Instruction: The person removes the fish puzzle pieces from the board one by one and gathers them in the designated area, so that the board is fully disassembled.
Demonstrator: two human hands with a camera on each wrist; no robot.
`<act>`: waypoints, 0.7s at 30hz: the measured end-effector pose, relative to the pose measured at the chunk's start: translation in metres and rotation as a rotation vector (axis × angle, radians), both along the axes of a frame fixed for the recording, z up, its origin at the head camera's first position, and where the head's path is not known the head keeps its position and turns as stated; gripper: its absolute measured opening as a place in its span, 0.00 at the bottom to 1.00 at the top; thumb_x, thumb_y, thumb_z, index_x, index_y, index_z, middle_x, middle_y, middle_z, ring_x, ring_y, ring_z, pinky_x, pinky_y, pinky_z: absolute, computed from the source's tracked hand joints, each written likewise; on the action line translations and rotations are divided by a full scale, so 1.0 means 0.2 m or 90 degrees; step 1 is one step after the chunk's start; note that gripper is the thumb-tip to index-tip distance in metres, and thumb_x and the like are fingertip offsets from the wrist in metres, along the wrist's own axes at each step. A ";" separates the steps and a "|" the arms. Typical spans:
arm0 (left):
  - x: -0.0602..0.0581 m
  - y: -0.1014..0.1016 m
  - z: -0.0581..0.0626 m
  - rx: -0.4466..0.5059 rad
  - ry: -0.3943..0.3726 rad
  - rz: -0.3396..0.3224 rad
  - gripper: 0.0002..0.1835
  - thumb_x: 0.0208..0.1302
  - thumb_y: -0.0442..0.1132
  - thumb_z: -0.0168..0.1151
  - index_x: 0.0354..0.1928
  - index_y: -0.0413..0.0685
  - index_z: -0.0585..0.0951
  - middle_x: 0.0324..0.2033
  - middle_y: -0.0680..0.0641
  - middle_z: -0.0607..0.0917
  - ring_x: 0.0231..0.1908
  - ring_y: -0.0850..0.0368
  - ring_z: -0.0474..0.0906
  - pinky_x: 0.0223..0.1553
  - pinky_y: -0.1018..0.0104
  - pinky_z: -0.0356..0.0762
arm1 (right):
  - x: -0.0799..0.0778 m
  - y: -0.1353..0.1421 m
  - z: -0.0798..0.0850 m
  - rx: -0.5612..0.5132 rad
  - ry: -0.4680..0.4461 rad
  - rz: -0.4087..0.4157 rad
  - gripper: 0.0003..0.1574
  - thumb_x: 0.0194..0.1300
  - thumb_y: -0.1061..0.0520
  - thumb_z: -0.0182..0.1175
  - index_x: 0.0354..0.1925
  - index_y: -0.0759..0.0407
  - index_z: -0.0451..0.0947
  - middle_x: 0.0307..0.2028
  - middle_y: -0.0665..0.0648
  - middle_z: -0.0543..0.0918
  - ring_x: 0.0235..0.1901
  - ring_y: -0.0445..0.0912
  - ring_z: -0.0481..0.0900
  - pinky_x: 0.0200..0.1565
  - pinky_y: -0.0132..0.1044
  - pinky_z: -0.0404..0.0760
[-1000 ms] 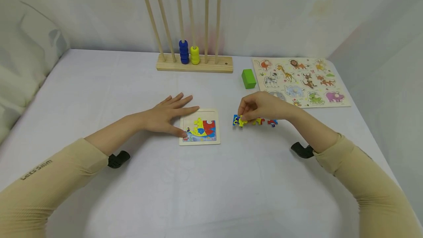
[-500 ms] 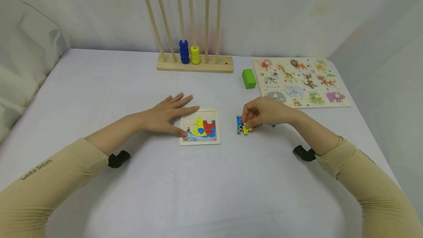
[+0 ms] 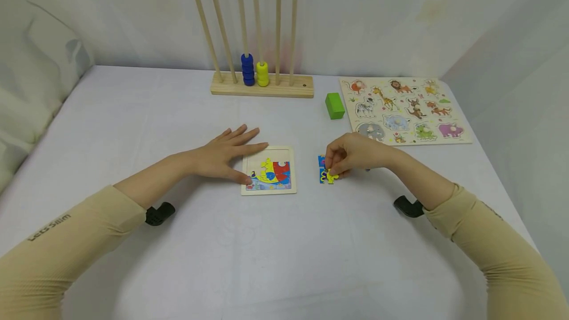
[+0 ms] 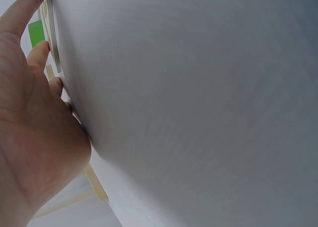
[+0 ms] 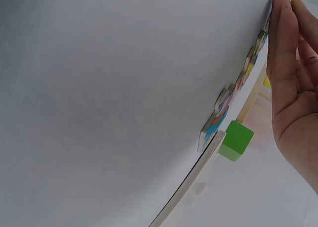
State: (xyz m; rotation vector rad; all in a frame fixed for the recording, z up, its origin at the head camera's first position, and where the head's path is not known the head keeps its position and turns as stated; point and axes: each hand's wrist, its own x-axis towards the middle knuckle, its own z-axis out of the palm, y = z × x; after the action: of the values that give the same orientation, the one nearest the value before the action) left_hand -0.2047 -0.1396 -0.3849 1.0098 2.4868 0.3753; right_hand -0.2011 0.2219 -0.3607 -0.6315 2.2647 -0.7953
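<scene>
In the head view, my left hand (image 3: pixel 218 158) lies with spread, straight fingers on the left edge of a small wooden jigsaw tray (image 3: pixel 268 192). Its thumb and index finger touch the tray. Joined pieces (image 3: pixel 281 174) in yellow, red and blue fill the tray's lower part; bare wood shows above. Right of the tray, my right hand (image 3: pixel 355 153) pinches a yellow and blue jigsaw piece (image 3: pixel 331 177) between thumb and fingers, low over the table. A blue piece (image 3: pixel 322 162) shows just behind it. More loose pieces (image 5: pixel 223 100) appear in the right wrist view, mostly hidden by the hand in the head view.
A green block (image 3: pixel 335 106) stands beside an animal knob-puzzle board (image 3: pixel 411 110) at the back right. At the back, a wooden peg stand (image 3: pixel 262 90) carries blue beads (image 3: pixel 247 70) and yellow beads (image 3: pixel 262 74). White cloth (image 3: pixel 266 260) covers the table.
My right hand has shifted slightly right and toward me with the yellow piece; the blue piece beside it has shifted along too. The left hand and tray stay in place.
</scene>
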 end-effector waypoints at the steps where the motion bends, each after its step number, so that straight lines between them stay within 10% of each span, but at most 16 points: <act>1: 0.00 0.00 0.00 0.003 0.000 0.000 0.49 0.56 0.66 0.64 0.77 0.68 0.55 0.81 0.48 0.41 0.80 0.39 0.28 0.76 0.32 0.29 | 0.00 0.00 0.00 0.002 0.002 0.000 0.04 0.59 0.59 0.70 0.34 0.53 0.83 0.25 0.51 0.86 0.26 0.44 0.84 0.32 0.35 0.84; 21: -0.01 0.00 0.00 0.001 -0.001 0.000 0.49 0.56 0.67 0.64 0.77 0.69 0.54 0.81 0.49 0.40 0.80 0.40 0.28 0.76 0.32 0.29 | 0.01 -0.01 0.01 0.015 0.028 0.007 0.02 0.60 0.58 0.69 0.32 0.51 0.84 0.23 0.51 0.87 0.24 0.43 0.84 0.31 0.34 0.83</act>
State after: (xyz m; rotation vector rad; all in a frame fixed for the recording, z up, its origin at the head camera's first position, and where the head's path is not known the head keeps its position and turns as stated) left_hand -0.2059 -0.1397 -0.3855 1.0094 2.4859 0.3783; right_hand -0.1993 0.2190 -0.3595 -0.6547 2.3048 -0.7552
